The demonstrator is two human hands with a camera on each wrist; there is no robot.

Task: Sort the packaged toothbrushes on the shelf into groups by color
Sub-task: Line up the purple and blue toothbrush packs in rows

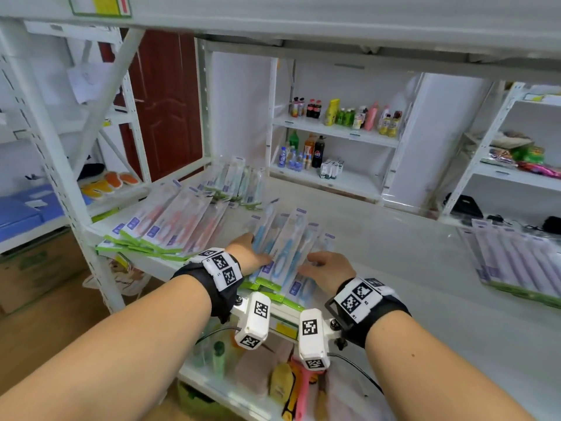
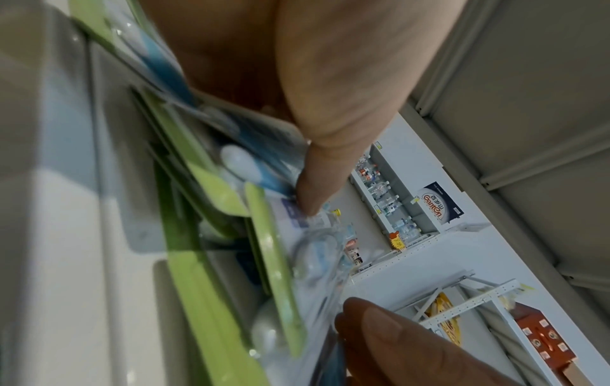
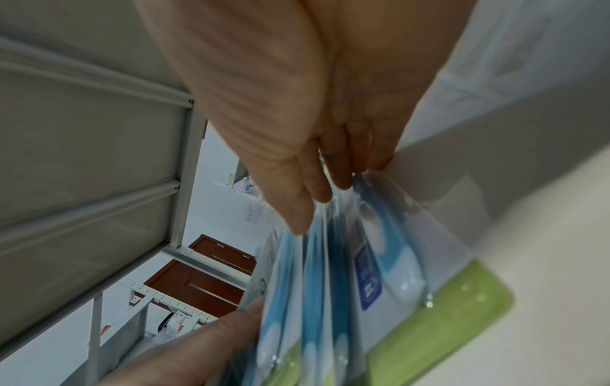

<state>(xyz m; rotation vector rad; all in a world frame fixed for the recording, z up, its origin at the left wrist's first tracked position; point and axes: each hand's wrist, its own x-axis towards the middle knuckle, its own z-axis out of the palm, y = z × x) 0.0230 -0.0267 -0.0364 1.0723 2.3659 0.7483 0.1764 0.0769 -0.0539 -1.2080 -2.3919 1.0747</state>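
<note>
Blue toothbrush packs (image 1: 287, 253) with green card bases lie fanned in a loose pile at the middle of the white shelf (image 1: 394, 244). My left hand (image 1: 250, 253) rests flat on the pile's left side, and a fingertip (image 2: 307, 201) presses a pack. At the pile's right side my right hand (image 1: 329, 265) curls over the packs. Its fingers (image 3: 317, 188) lie on top of the blue packs (image 3: 330, 274) and its thumb (image 3: 211, 339) is at their edge. Pink packs (image 1: 170, 226) lie grouped at the left, pale green packs (image 1: 236, 183) at the back, purple packs (image 1: 516, 262) at the right.
An upper shelf (image 1: 303, 22) hangs low overhead. A white upright post (image 1: 60, 165) stands at the left. Behind are shelves of drink bottles (image 1: 343, 113). The shelf below the front edge holds bottles and a pink brush (image 1: 303, 387).
</note>
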